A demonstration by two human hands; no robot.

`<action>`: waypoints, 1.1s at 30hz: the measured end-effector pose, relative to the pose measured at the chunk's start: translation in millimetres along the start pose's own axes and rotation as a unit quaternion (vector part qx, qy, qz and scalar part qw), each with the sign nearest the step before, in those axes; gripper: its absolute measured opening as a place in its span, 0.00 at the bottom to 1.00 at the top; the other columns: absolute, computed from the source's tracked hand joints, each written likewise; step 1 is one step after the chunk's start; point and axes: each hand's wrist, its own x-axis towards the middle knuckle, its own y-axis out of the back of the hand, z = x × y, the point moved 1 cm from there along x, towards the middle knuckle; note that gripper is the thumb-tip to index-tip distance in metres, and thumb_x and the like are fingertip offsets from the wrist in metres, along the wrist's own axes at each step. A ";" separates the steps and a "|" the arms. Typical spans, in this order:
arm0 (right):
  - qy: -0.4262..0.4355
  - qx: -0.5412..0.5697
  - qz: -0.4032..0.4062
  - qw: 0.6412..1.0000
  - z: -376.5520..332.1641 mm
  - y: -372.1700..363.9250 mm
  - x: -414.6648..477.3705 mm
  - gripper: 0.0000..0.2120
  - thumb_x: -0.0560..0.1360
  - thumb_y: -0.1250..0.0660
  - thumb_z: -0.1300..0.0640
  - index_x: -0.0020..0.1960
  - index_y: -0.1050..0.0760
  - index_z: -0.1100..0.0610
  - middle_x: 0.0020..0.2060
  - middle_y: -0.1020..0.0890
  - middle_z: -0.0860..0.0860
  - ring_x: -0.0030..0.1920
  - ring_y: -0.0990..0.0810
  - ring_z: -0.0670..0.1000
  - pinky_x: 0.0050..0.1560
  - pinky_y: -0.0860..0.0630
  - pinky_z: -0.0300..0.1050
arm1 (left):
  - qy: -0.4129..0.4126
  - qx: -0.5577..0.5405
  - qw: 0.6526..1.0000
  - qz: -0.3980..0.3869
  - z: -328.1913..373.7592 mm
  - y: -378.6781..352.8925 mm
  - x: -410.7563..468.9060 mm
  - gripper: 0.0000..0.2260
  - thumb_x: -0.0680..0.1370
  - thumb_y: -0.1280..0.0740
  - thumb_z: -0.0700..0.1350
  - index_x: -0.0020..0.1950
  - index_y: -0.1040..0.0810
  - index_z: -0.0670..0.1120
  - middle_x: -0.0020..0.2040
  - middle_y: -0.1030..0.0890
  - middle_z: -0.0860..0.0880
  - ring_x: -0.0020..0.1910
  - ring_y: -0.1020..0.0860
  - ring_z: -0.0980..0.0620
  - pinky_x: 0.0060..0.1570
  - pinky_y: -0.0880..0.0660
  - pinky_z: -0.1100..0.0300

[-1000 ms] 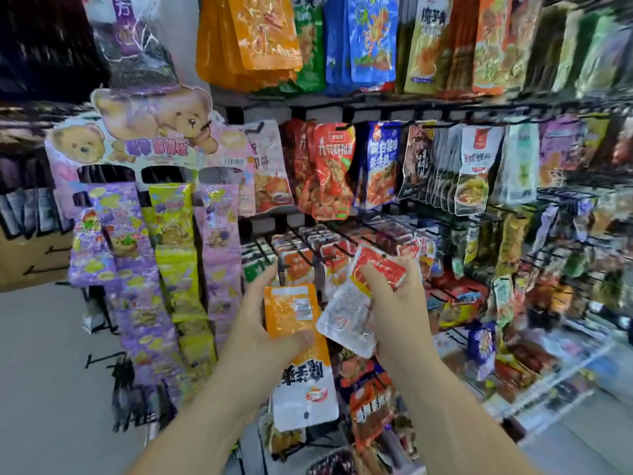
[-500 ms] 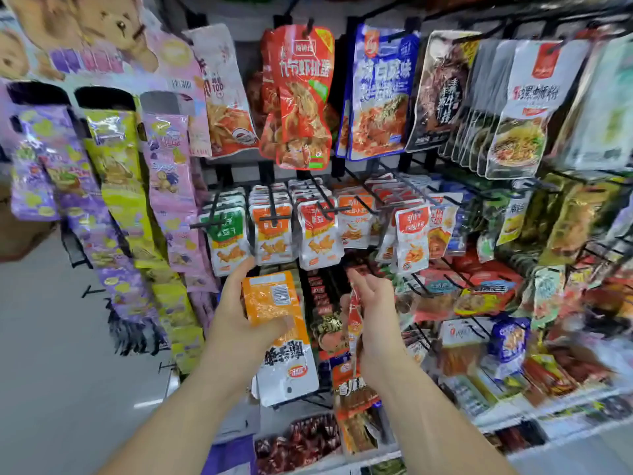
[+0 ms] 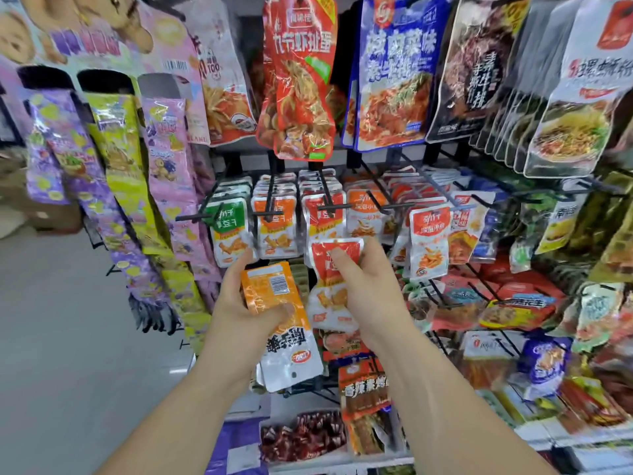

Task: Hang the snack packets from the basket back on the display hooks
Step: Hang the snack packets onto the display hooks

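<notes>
- At the middle row of the rack, head view: the right hand (image 3: pixel 363 286) pinches a red packet (image 3: pixel 325 299) by its top strip, thumb on the front face and the other fingers curled behind.
- The red packet hangs from that pinch just below the hook (image 3: pixel 334 207), which carries a row of matching red packets (image 3: pixel 323 222). It is not yet on the wire.
- The left hand (image 3: pixel 239 313) grips a small stack of orange packets (image 3: pixel 270 286), thumb across the front and fingers wrapped behind. The stack is held low, just left of the red packet.
- The basket is not in view.
- The hanging hole in the top strip cannot be made out; the thumb probably covers it. Slide the pinch sideways or lower so that the hole is exposed.
- Raise the packet with its printed face outward, matching the row. Line the hole up with the hook tip, then push straight back along the wire until the packet meets the others.
- Caution: a crossbar sits at the hook tip and neighbouring hooks are close. Approach squarely, and hold the left-hand stack clear of the adjacent rows.
</notes>
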 end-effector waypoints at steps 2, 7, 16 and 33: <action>0.044 0.012 0.002 0.999 -7.2 -0.5 5.6 0.04 0.84 0.35 0.53 0.58 0.25 0.48 0.49 0.15 0.52 0.49 0.17 0.57 0.49 0.18 0.63 | -0.012 -0.010 1.000 0.001 5.5 -2.1 0.6 0.37 0.77 0.26 0.31 0.75 0.33 0.64 0.46 0.18 0.73 0.43 0.17 0.67 0.39 0.21 0.69; 0.095 0.008 0.013 0.995 -14.7 -4.4 18.7 0.02 0.83 0.33 0.54 0.53 0.25 0.47 0.40 0.17 0.44 0.39 0.19 0.48 0.42 0.20 0.50 | -0.027 -0.027 0.999 0.004 10.2 -2.4 7.4 0.37 0.77 0.27 0.30 0.76 0.33 0.62 0.40 0.21 0.77 0.41 0.18 0.70 0.39 0.22 0.72; 0.090 0.022 0.034 0.995 -7.5 -7.8 28.6 0.02 0.83 0.33 0.56 0.52 0.24 0.53 0.26 0.26 0.38 0.26 0.30 0.40 0.29 0.30 0.33 | -0.018 -0.050 0.999 0.011 5.1 0.3 19.1 0.40 0.74 0.24 0.32 0.73 0.32 0.69 0.64 0.18 0.52 0.55 0.15 0.53 0.60 0.20 0.49; 0.110 0.001 0.078 0.991 21.8 -9.9 52.8 0.15 0.80 0.29 0.52 0.62 0.31 0.51 0.47 0.17 0.51 0.42 0.18 0.42 0.41 0.24 0.34 | -0.011 -0.038 0.999 0.026 3.6 18.8 13.0 0.38 0.74 0.23 0.32 0.62 0.29 0.75 0.65 0.18 0.53 0.56 0.16 0.53 0.60 0.19 0.48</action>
